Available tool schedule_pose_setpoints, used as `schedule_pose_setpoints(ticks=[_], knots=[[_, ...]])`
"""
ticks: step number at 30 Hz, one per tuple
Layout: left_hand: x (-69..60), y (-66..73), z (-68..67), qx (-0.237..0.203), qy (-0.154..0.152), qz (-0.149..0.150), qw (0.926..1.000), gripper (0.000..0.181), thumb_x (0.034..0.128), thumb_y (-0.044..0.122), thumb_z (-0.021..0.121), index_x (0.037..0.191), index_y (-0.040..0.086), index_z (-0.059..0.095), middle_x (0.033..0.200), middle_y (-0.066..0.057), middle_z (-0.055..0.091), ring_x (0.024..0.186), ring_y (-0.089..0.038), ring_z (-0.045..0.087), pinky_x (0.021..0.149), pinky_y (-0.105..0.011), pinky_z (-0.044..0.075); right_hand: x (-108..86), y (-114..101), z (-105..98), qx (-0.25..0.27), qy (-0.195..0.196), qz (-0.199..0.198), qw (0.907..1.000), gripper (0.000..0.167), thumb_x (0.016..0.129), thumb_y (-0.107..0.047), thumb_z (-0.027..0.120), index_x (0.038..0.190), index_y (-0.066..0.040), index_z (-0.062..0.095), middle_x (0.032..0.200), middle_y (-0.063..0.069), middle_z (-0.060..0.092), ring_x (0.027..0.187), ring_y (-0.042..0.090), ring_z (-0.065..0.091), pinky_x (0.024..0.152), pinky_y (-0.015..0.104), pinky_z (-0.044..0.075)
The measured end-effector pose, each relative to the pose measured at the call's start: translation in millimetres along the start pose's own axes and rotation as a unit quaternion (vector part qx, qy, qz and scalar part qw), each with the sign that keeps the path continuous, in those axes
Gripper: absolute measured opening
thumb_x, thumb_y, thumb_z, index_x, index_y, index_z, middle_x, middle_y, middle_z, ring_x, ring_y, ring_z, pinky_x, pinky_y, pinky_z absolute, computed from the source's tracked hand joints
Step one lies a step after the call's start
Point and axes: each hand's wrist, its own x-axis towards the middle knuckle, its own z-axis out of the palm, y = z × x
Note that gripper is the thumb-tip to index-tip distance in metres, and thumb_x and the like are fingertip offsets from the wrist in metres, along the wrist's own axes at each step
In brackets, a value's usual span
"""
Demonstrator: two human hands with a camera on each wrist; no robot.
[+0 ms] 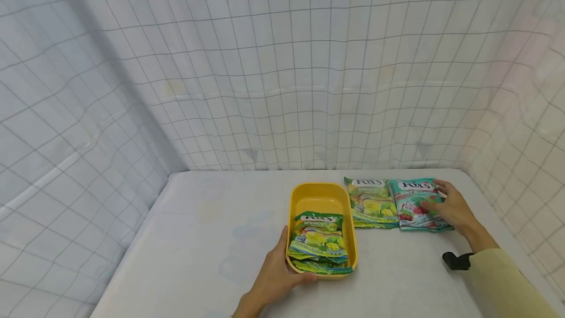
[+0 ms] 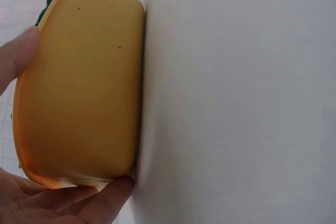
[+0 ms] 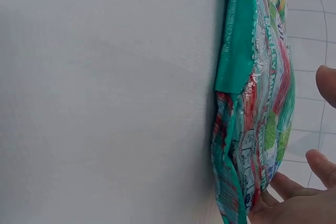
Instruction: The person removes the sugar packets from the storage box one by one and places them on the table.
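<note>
My left hand (image 1: 274, 273) grips the near left corner of a yellow plastic tub (image 1: 319, 203), thumb over the near side and fingers along the left wall. Inside the tub's near half lie overlapping green Fox's Spring Tea candy bags (image 1: 319, 237). At the right, my right hand (image 1: 455, 210) is spread over the right edge of a teal Fox's Mint Blossom candy bag (image 1: 415, 205). Fingers (image 3: 294, 187) touch that bag's end in the right wrist view, while the thumb stands off it. Another Spring Tea bag (image 1: 372, 205) lies between tub and teal bag.
A white table (image 1: 198, 239) carries everything. Grid-patterned white sheeting (image 1: 265, 87) walls the back and both sides. By the right sleeve (image 1: 503, 274), a small black object (image 1: 456, 261) sticks out.
</note>
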Motion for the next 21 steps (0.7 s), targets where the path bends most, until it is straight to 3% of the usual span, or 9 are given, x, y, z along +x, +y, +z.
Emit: schedule_pose_setpoints(ticks=[9, 16, 21], knots=[[-0.6, 1.2, 0.6, -0.007, 0.000, -0.001, 1.0000, 0.128, 0.0699, 0.053, 0.091, 0.164, 0.013, 0.014, 0.150, 0.002, 0.050, 0.136, -0.018, 0.048, 0.113, -0.050, 0.037, -4.8, -14, 1, 0.009, 0.008, -0.022, 0.9997, 0.098, 0.097, -0.036, 0.071, 0.161, 0.004, 0.008, 0.159, 0.040, 0.010, 0.139, 0.064, 0.020, 0.103, 0.076, 0.028], [-1.1, 1.6, 0.6, -0.003, -0.001, -0.005, 1.0000, 0.131, 0.0707, 0.053, 0.091, 0.164, 0.009, 0.011, 0.155, -0.004, 0.046, 0.140, -0.022, 0.044, 0.114, -0.051, 0.035, -8.4, -34, 9, 0.020, 0.009, -0.051, 0.9985, 0.096, 0.097, -0.034, 0.073, 0.161, 0.003, 0.012, 0.159, 0.038, 0.017, 0.138, 0.062, 0.027, 0.103, 0.073, 0.033], [-1.2, 2.4, 0.4, -0.007, 0.002, 0.000, 1.0000, 0.130, 0.0697, 0.053, 0.092, 0.164, 0.011, 0.013, 0.151, 0.001, 0.049, 0.137, -0.019, 0.047, 0.113, -0.051, 0.037, -11.9, -46, 14, 0.030, 0.002, -0.074, 0.9968, 0.093, 0.097, -0.031, 0.073, 0.161, 0.001, 0.013, 0.160, 0.034, 0.022, 0.137, 0.056, 0.036, 0.101, 0.062, 0.044]])
